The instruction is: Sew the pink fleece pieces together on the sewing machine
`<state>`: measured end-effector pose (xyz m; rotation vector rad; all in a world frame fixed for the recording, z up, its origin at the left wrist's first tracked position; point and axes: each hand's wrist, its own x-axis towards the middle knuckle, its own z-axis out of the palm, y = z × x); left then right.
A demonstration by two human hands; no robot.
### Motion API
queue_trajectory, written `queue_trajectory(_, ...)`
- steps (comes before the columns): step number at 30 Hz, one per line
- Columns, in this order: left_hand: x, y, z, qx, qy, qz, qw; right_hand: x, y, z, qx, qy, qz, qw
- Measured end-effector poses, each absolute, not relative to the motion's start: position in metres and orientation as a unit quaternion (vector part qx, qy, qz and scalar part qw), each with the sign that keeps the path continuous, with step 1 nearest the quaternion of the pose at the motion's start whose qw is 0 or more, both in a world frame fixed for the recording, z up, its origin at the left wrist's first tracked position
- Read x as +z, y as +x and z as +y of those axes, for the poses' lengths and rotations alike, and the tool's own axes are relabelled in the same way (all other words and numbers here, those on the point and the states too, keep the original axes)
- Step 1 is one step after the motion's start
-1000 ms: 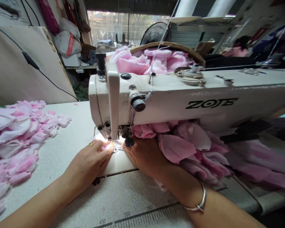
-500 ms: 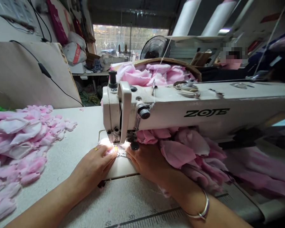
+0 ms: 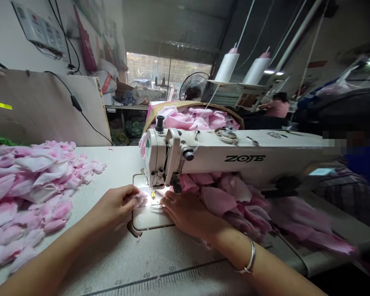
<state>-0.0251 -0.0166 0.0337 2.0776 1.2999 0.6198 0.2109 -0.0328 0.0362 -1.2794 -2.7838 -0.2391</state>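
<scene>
A white ZOJE sewing machine (image 3: 234, 158) stands on the grey table (image 3: 120, 164). My left hand (image 3: 115, 205) is closed on a small pink fabric piece (image 3: 140, 199) just left of the needle and its lit plate. My right hand (image 3: 188, 211) lies flat with fingers stretched out on the machine bed just right of the needle, touching a heap of pink fabric pieces (image 3: 240, 201) under the machine arm. A silver bangle (image 3: 249, 259) circles my right wrist.
A big pile of pink fabric pieces (image 3: 27, 189) covers the table's left side. A basket of pink pieces (image 3: 197, 117) sits behind the machine. Two thread cones (image 3: 228, 65) stand on a rack. A ruler scale (image 3: 148, 275) runs along the front edge. A person in pink (image 3: 276, 107) sits far back.
The view has lifted and pulled back. My left hand has curled its fingers around the pink piece and drawn slightly left of the needle. My right hand stays by the needle.
</scene>
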Motion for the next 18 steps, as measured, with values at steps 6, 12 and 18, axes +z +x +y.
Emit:
queue_trajectory(6, 0.046, -0.044, -0.009, 0.292, 0.597, 0.485, 0.568, 0.056, 0.198, -0.052, 0.017, -0.398, -0.914, 0.077)
queue_trajectory(12, 0.049, -0.039, -0.016, 0.279, 0.598, 0.440, 0.609, 0.056, 0.171, -0.075, 0.139, -0.452, -0.844, 0.253)
queue_trajectory(18, 0.046, -0.030, -0.022, 0.244, 0.641, 0.343, 0.642, 0.044, 0.151, -0.076, 0.159, -0.539, -0.775, 0.290)
